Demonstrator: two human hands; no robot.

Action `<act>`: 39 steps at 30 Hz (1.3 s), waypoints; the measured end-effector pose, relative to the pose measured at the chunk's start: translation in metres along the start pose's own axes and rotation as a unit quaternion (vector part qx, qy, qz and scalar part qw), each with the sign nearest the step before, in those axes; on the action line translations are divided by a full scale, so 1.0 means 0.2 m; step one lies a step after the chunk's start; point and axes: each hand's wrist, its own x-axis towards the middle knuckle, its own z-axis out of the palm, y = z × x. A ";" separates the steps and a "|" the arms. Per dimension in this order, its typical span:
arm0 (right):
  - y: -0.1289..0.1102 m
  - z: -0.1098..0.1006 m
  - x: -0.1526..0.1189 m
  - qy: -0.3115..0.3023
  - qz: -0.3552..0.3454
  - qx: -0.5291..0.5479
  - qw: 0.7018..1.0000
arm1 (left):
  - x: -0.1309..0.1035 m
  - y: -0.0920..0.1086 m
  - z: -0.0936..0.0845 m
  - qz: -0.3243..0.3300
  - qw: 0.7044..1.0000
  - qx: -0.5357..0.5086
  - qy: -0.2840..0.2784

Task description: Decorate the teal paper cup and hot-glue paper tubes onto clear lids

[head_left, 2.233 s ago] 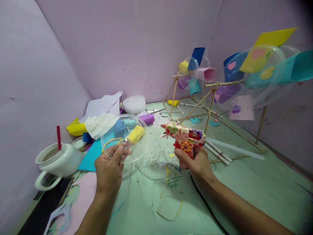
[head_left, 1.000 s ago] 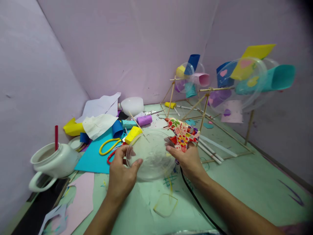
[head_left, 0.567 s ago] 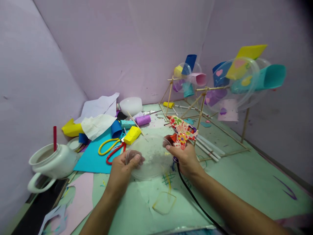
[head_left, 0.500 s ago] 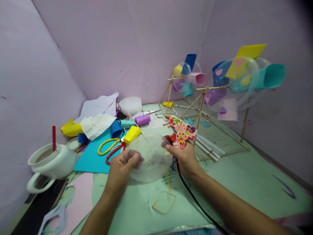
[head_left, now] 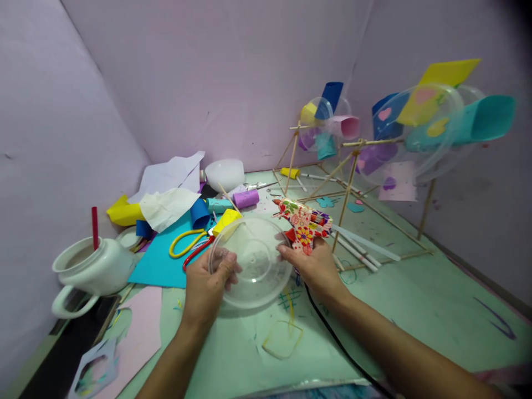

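Nearby, red-and-yellow-handled scissors (head_left: 192,244) sit left of the round clear plastic lid (head_left: 252,266), pinched by left hand (head_left: 210,280); right hand (head_left: 313,266) grips the floral-patterned glue gun (head_left: 302,224).

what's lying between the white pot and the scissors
In the head view, the bright blue sheet lies between the white pot and the scissors, whose yellow handle lies over it.
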 end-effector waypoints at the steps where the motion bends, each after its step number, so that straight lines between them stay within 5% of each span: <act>1: 0.00 0.00 0.00 -0.002 0.003 0.003 1.000 | 0.00 0.00 0.00 0.004 1.000 0.004 0.003; 15: 0.03 -0.02 0.01 -0.022 -0.009 0.020 1.000 | 0.01 0.02 -0.01 0.018 0.998 -0.043 -0.045; 26: 0.06 -0.03 0.01 -0.058 0.036 0.104 0.992 | 0.00 0.02 0.00 0.012 0.998 -0.055 -0.011; 32: 0.04 -0.03 0.01 -0.012 0.021 0.032 0.999 | 0.01 0.03 0.00 0.007 0.997 -0.070 0.022; 39: 0.04 -0.04 0.02 -0.007 -0.009 0.054 0.998 | 0.00 0.01 0.00 -0.032 0.997 -0.069 -0.018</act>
